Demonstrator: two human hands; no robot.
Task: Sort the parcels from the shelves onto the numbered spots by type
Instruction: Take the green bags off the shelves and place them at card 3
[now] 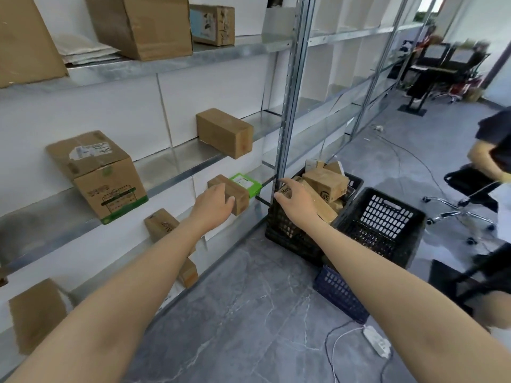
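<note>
Left hand [214, 201] gripped the small parcel [240, 199], long axis ten-to-four; right hand [296, 194], fingers relaxed, hovered at its three o'clock.

Metal shelves [177, 161] with cardboard parcels [224, 132]

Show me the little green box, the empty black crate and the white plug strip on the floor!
Small green cardboard box [245, 183]: head view, on its top face.
Empty black plastic crate [387, 214]: head view, on its far inner wall.
White power strip [377, 344]: head view, on its middle.
</note>
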